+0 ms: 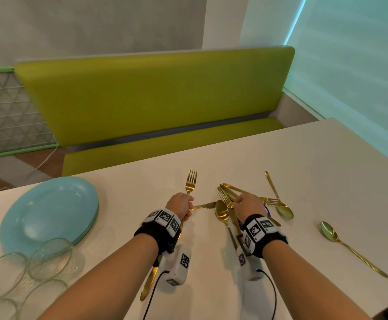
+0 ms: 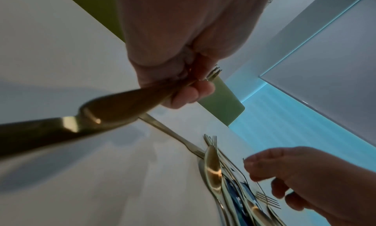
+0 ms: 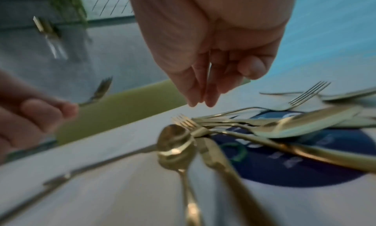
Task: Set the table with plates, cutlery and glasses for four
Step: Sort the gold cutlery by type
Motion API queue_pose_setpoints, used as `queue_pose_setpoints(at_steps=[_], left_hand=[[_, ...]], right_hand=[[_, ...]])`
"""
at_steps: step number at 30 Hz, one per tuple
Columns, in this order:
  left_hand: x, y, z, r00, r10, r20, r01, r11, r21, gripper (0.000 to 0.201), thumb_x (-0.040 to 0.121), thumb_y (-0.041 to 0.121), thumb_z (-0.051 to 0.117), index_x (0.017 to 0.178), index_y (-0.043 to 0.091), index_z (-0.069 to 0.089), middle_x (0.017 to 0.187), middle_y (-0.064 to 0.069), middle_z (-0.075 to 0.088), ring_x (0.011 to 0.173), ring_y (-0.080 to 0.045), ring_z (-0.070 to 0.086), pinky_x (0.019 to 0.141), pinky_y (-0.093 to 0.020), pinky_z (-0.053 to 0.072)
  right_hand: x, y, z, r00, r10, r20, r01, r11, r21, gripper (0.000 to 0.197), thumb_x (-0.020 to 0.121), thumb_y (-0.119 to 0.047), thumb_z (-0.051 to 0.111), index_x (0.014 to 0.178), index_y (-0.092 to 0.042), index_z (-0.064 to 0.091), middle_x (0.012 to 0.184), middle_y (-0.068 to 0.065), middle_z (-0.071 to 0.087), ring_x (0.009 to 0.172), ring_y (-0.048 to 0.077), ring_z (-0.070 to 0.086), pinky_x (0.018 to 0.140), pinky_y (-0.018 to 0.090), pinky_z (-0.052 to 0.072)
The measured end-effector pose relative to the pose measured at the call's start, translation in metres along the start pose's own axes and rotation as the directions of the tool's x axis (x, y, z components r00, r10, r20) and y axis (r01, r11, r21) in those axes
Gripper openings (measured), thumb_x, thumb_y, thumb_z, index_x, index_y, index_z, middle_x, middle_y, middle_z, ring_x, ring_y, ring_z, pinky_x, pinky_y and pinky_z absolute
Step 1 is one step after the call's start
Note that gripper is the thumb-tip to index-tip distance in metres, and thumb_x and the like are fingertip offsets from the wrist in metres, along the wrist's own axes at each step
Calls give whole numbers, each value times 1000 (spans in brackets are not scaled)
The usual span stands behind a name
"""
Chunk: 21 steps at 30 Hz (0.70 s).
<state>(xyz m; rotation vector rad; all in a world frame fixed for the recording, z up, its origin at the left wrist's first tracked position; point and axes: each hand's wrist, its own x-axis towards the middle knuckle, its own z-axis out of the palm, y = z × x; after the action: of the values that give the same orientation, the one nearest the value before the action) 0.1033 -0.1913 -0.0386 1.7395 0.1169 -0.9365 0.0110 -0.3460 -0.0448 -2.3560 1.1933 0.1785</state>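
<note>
A gold fork (image 1: 191, 181) is gripped by its handle in the left hand (image 1: 181, 205), tines pointing toward the far edge of the counter (image 1: 327, 158); in the left wrist view a second, broader gold piece is seen in the same closed grip, its kind hard to tell. The right hand (image 1: 248, 204) is held over the cutlery pile (image 1: 229, 199) near the middle of the counter, its fingers (image 3: 201, 91) together, pointing down and just clear of the metal; nothing is held in it. One knife (image 1: 203, 206) lies between the two hands. Two spoons (image 1: 283, 210) (image 1: 331, 233) lie apart from the pile toward the right edge. The blue plates (image 1: 49, 211) are stacked near the left edge, with the glasses (image 1: 49, 257) lying at the near-left corner, so no place is judged to be laid yet.

The step in hand appears to be the sorting of cutlery into sets. It would be done best if one piece were lifted at a time from the top of the tangle, by the handle, so that crossed forks and knives are not dragged along. Handles gathered in the left hand should be kept aligned, and the round dark mat (image 3: 305, 162) under the pile left undisturbed.
</note>
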Motion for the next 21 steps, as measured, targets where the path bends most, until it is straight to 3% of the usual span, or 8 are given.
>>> queue_pose_setpoints(at_steps=[3, 6, 15, 21], left_hand=[[4, -2, 0, 1000, -17, -9, 17, 1000, -10, 18, 98, 9, 30, 98, 5, 48, 63, -4, 43, 50, -14, 36, 46, -23, 29], [7, -2, 0, 999, -31, -9, 31, 999, -35, 18, 98, 9, 30, 98, 5, 47, 64, -4, 43, 50, -14, 36, 47, -23, 29], [12, 0, -4, 998, -60, 3, 60, 996, -61, 15, 96, 11, 35, 99, 6, 48, 70, -6, 50, 55, -15, 44, 49, -23, 37], [17, 0, -4, 998, -64, 10, 65, 997, -44, 21, 97, 12, 39, 81, 6, 51, 71, -8, 51, 55, -15, 46, 50, -25, 40]], right_hand=[[5, 10, 5, 999, 11, 33, -4, 979, -205, 24, 95, -20, 48, 112, -13, 63, 109, 5, 66, 96, 20, 62, 80, 27, 48], [8, 15, 16, 998, 33, 46, -19, 957, -289, 25, 95, -22, 48, 115, -14, 62, 107, 4, 66, 98, 19, 63, 79, 27, 50], [13, 16, 22, 999, 25, 36, -12, 940, -342, 27, 96, -20, 46, 119, -11, 56, 115, 7, 62, 108, 21, 58, 87, 30, 49], [13, 6, 17, 991, 116, 69, -99, 973, -207, 25, 96, -20, 46, 110, -7, 61, 108, 9, 66, 100, 23, 63, 80, 29, 49]])
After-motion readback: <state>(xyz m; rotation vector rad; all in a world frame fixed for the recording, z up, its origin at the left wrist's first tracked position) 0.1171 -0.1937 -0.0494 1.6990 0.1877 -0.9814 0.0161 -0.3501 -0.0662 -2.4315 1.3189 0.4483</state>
